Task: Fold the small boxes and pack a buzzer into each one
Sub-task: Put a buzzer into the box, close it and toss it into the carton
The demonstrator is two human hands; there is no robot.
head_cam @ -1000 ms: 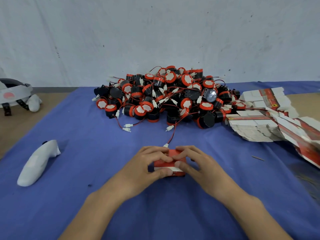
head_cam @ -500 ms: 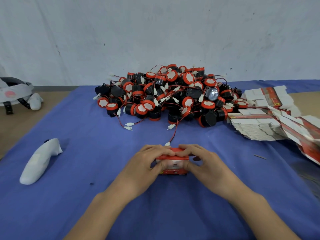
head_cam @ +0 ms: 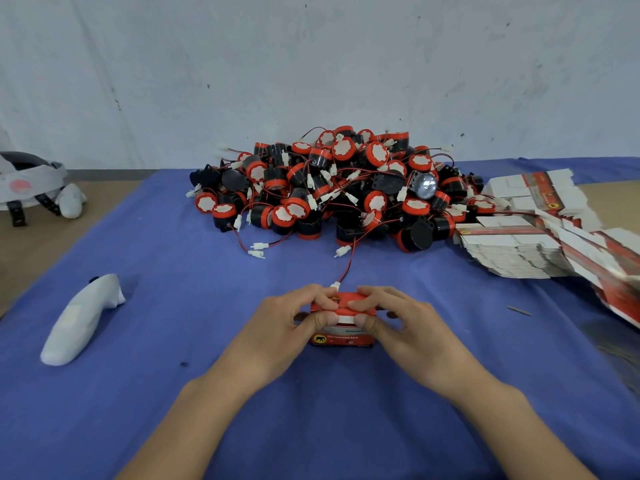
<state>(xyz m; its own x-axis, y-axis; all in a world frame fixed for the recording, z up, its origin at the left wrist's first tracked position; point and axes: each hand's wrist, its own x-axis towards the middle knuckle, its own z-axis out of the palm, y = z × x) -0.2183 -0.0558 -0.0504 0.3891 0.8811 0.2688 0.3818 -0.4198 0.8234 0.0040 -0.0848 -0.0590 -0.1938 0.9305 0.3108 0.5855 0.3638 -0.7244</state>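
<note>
Head view, box: We see the small red and white cardboard box (head_cam: pixel 343 337) standing on the blue cloth-covered worktop (head_cam: pixel 180 403), toward the near edge and about midway between left and right.
Head view, left hand: Our left hand (head_cam: pixel 287 327) grips the box's left end, thumb on the front face, fingers curled over the top.
Head view, right hand: Our right hand (head_cam: pixel 415 330) grips the right end the same way.
Head view, wire: A thin red wire with a white plug (head_cam: pixel 335 285) ends just behind the box; we cannot tell whether it touches the fingers.
Head view, buzzers: A heap of round black buzzers with red rims and white centres (head_cam: pixel 339 188) lies toward the far edge, tangled in red leads.
Head view, blanks: Stacks of flat red and white cardboard box blanks (head_cam: pixel 519 251) lie along the right edge, just beside the heap.
Head view, left side: A white moulded plastic handle (head_cam: pixel 81 320) lies near the left edge, well apart from our hands.
Head view, far left corner: A grey and white strapped headset (head_cam: pixel 27 181) rests off the cloth, on bare brown surface.
</note>
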